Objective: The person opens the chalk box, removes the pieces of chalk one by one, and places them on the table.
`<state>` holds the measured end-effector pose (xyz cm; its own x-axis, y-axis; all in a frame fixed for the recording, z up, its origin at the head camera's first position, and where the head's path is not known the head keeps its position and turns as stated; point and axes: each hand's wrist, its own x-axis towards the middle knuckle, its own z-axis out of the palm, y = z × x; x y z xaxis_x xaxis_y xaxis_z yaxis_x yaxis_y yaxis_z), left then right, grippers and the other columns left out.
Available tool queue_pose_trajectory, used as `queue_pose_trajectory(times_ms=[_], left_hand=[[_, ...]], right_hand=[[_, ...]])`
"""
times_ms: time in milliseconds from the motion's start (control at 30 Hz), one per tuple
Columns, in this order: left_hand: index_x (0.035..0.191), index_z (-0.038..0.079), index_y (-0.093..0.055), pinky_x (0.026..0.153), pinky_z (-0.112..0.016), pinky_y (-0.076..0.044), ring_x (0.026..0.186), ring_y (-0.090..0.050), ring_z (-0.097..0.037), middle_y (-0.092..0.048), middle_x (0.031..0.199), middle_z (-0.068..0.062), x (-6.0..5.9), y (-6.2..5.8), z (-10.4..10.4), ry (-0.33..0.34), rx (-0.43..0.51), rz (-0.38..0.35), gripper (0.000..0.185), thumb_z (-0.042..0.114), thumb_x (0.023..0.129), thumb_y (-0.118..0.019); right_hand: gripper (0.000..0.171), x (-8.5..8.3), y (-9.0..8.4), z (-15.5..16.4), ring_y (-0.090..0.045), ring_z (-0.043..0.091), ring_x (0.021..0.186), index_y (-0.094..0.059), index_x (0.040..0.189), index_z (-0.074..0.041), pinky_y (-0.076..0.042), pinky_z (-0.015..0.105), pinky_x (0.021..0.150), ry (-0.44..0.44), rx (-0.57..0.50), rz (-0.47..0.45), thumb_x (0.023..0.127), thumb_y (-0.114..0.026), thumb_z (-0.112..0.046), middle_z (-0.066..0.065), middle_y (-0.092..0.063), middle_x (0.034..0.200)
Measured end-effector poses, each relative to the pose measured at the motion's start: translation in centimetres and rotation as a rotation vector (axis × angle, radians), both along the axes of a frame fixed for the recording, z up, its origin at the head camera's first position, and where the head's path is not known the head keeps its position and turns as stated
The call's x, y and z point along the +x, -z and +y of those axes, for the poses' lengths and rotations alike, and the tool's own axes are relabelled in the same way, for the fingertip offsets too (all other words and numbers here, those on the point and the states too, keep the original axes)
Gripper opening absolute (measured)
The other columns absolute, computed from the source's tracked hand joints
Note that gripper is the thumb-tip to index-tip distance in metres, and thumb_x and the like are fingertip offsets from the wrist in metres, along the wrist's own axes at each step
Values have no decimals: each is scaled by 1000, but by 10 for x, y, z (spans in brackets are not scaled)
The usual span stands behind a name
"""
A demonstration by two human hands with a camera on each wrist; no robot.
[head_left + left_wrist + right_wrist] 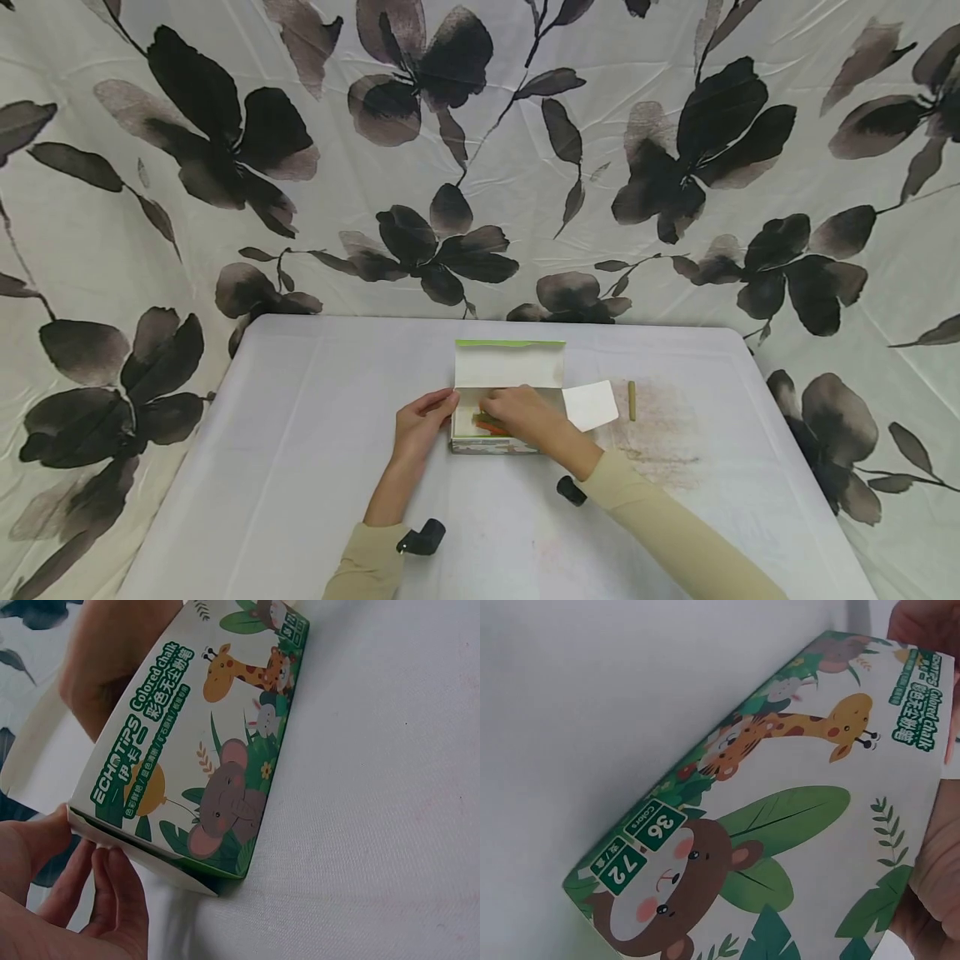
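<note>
Wide bare stretch of white table [300, 467] on the left, rounded corners at the back against a flower-printed cloth backdrop [225, 167]; more open room along the near edge.

Left hand [422, 423] set against the left end of the open chalk box [495, 446], near mid-table; fingers [112, 892] loosely curved, tips touching the box's end flap, thumb at the upper corner.

Lid [510, 364] standing upright behind, a white side flap [591, 405] splayed out to the right.

Right hand [525, 414] reaching into the box, fingers bent down over orange and green sticks; cannot tell whether anything is pinched. Most of the contents hidden beneath it.

Further right, well apart from the box, a lone olive chalk stick [632, 400] beside a faint brownish smear [660, 433].
</note>
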<state>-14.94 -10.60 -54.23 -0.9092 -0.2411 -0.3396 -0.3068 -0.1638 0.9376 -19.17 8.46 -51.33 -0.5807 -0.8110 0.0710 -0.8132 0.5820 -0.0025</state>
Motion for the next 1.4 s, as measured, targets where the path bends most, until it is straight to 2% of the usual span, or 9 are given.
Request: queue_pose_trajectory(times_ms=[100, 167, 233, 367, 533, 733, 867, 1100, 1400], left_hand=[[120, -3, -72, 73, -18, -56, 86, -67, -8, -74, 104, -9, 0, 1, 0, 5, -10, -4, 36, 18, 92, -80], [120, -3, -72, 73, -18, -55, 87, -67, -8, -74, 105, -9, 0, 0, 1, 4, -20, -6, 37, 19, 92, -80], [120, -4, -72, 73, -18, -55, 87, -67, -9, -74, 105, -9, 0, 0, 1, 3, -26, -6, 37, 19, 92, -80], [120, -4, -72, 73, -18, -56, 87, -67, -9, -74, 105, -9, -1, 0, 2, -6, -18, -7, 36, 18, 92, -81], [119, -5, -72, 72, -18, -56, 85, -67, -8, -75, 101, -7, -1, 1, 1, -15, -9, 2, 35, 15, 92, -80], [120, -4, -72, 73, -19, -56, 89, -69, -14, -75, 103, -8, -1, 2, 1, -18, -7, 1, 34, 15, 92, -80], [119, -4, -72, 73, -19, -57, 94, -70, -20, -75, 103, -8, -2, 2, 1, -17, -8, 1, 34, 14, 92, -80], [120, -3, -72, 73, -18, -56, 86, -67, -8, -75, 103, -7, -1, 1, 1, -10, -15, -10, 35, 16, 92, -80], [120, -3, -72, 72, -17, -55, 88, -66, -8, -74, 104, -7, -1, 0, 2, -11, -16, -23, 35, 16, 92, -80]], right_hand=[[7, 0, -1, -1, -66, 15, 74, -72, 100, -14, -57, 31, 64, -17, 41, 34, 94, -75, -11, 0, -71, 90], [7, 0, -2, 0, -66, 15, 75, -73, 100, -12, -57, 31, 66, -19, 30, 7, 94, -75, -9, 1, -71, 91], [8, 0, -3, 1, -64, 15, 74, -74, 103, -10, -57, 31, 68, -9, -7, -59, 95, -74, -8, 2, -70, 91], [9, -2, -7, 8, -58, 14, 72, -74, 105, -6, -54, 30, 69, 34, -125, -249, 97, -72, -10, 3, -69, 89], [12, -6, -15, 22, -61, 11, 77, -73, 107, -3, -54, 26, 71, 62, -291, -451, 96, -74, -7, 4, -73, 93], [16, -10, -21, 44, -69, 17, 87, -71, 108, 4, -58, 24, 78, 72, -489, -591, 93, -73, 2, 11, -73, 97], [17, -12, -26, 57, -70, 17, 90, -71, 110, 3, -59, 25, 80, 138, -556, -649, 94, -72, 1, 9, -73, 98], [21, -14, -35, 80, -70, 17, 90, -72, 112, -2, -59, 30, 81, 278, -662, -696, 92, -78, -8, 6, -73, 97], [31, -16, -43, 106, -73, 20, 92, -69, 119, 4, -60, 28, 80, 405, -804, -824, 92, -78, -10, 13, -74, 102]])
